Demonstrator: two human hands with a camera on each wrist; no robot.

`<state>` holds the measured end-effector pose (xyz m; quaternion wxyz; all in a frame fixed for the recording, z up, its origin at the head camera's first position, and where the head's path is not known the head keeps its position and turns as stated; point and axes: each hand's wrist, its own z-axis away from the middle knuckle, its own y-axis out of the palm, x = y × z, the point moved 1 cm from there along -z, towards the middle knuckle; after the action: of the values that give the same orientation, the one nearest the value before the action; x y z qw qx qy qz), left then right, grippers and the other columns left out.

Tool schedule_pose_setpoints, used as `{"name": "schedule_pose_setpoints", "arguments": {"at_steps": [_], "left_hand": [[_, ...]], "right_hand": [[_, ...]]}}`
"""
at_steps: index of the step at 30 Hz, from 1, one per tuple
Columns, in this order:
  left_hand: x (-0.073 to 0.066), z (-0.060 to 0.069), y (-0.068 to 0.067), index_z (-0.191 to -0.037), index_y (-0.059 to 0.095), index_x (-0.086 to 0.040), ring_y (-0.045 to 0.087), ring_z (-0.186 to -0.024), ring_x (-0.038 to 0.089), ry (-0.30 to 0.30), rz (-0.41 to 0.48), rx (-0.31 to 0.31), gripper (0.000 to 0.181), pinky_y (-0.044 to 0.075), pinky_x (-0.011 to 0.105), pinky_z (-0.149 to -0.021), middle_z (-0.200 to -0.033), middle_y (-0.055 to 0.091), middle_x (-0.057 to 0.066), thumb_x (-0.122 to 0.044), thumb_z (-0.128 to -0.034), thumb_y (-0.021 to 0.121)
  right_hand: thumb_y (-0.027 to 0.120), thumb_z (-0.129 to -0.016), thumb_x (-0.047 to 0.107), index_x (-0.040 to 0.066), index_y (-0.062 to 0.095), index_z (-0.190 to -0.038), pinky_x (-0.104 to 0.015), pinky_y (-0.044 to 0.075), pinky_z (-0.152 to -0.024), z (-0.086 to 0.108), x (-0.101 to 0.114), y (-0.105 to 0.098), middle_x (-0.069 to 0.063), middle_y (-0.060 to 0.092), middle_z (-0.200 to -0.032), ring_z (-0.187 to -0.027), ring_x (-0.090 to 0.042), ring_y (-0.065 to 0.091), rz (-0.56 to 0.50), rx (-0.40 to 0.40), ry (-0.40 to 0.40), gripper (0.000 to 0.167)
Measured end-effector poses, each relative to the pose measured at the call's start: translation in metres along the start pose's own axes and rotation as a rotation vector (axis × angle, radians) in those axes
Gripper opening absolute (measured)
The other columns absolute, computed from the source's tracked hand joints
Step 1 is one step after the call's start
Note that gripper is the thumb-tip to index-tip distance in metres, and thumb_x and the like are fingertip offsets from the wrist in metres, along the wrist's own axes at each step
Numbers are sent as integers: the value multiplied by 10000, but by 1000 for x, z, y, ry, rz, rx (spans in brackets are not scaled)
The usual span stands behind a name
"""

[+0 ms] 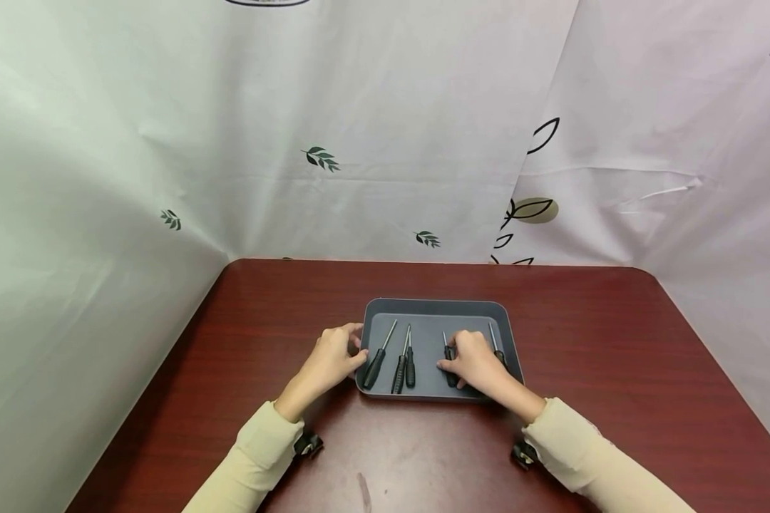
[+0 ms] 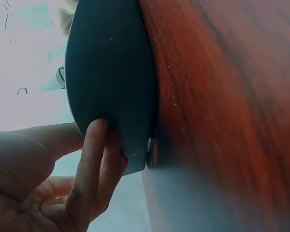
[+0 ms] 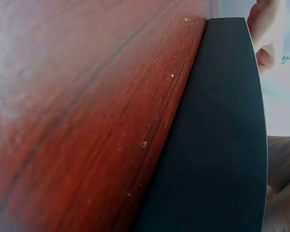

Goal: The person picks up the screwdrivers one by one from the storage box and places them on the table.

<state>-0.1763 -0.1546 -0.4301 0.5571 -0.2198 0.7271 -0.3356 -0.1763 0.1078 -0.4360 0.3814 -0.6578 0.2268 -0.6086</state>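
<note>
A grey rectangular tray (image 1: 433,308) lies on the table with several black-handled screwdrivers in it. At its left wall, my left hand (image 1: 334,354) grips the rim; the left wrist view has fingers (image 2: 92,150) against the outer wall. Inside the tray, toward the right, my right hand (image 1: 478,360) holds a screwdriver (image 1: 450,354) by its handle, partly covering it. Another screwdriver (image 1: 498,354) lies along the right side, its handle partly behind that hand. On the left lie three more: one screwdriver (image 1: 375,367) slanted, and a close pair, a screwdriver (image 1: 399,372) beside a screwdriver (image 1: 411,367).
The reddish-brown wooden table (image 1: 282,299) extends around the tray on all sides. Pale patterned sheeting (image 1: 385,128) hangs behind and beside it. A small black device (image 1: 308,444) is at the left wrist, and a similar device (image 1: 524,453) at the right.
</note>
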Motion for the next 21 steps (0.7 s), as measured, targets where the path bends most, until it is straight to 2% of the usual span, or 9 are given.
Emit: {"name": "schedule_pose_setpoints", "arguments": {"at_steps": [6, 10, 21], "left_hand": [[-1, 0, 0, -1255, 596, 108, 611, -527, 80, -9, 5, 2, 460, 515, 196, -419, -824, 649, 58, 14, -830, 745], [-2, 0, -1, -1248, 606, 104, 608, -549, 80, -8, 0, -4, 456, 516, 194, -428, -816, 657, 59, 11, -827, 754], [-3, 1, -1, -1277, 585, 101, 604, -484, 103, -60, 70, 14, 469, 523, 227, -405, -826, 644, 71, 37, -838, 738]], "right_hand": [[819, -814, 59, -114, 637, -1056, -246, 558, -510, -1, 0, -1, -27, 556, -512, -348, -120, 569, -3, 2, 9, 350], [807, -802, 29, -99, 635, -1021, -242, 554, -511, -2, -1, -2, -24, 558, -505, -345, -125, 569, -6, -2, 11, 306], [777, -801, -12, -96, 630, -1042, -260, 537, -472, -1, 0, -4, -28, 559, -560, -342, -118, 554, -78, -4, 5, 294]]}}
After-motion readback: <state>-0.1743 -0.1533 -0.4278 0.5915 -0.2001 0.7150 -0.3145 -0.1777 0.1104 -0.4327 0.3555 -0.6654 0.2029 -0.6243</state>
